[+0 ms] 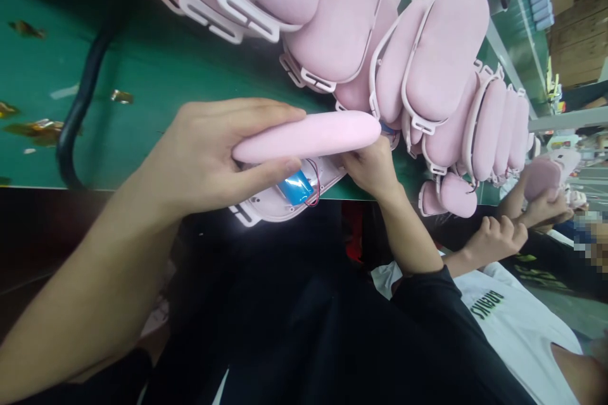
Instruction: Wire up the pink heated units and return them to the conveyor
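Note:
My left hand (209, 152) grips the left end of a smooth pink oval cover (313, 134), thumb below and fingers above, and holds it edge-on. Just beneath is an open pink housing (273, 210) with slotted tabs at its left end. A blue-wrapped battery (297, 187) and thin red and black wires (315, 185) show inside it. My right hand (373, 164) is closed around the housing's right end, its fingers partly hidden behind the cover. The cover hides the housing's upper part.
Many pink padded shells (446, 50) are stacked along the green table (156, 88). A black cable (88, 95) and scraps of amber film (40, 131) lie at left. To the right, other people's hands (496, 240) work close by.

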